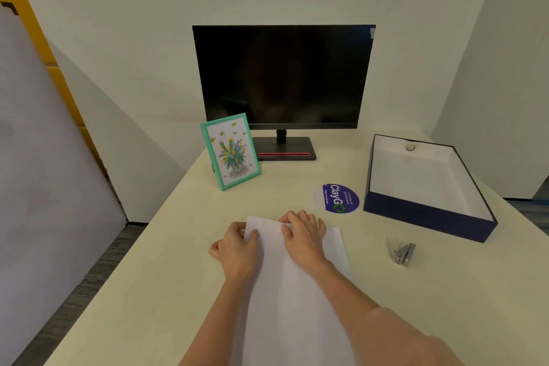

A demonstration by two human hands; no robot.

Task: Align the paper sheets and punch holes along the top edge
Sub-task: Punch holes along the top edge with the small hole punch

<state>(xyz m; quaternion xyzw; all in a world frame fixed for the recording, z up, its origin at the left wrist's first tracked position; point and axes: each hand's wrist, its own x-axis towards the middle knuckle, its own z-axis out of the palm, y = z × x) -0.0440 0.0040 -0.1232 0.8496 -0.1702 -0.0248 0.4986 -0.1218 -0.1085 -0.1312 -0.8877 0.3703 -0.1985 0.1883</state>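
Observation:
White paper sheets (294,300) lie flat on the cream desk (166,291), long side running away from me. My left hand (237,249) grips the sheets at their far left corner, thumb on top. My right hand (303,235) presses down on the far edge near the middle, fingers curled over it. A small metal hole punch (401,251) sits on the desk to the right of the sheets, apart from both hands.
A dark monitor (283,76) stands at the back, with a green-framed flower picture (230,151) leaning in front of its left side. A round purple sticker (338,197) lies beyond the sheets. An open navy box (427,217) stands at the right.

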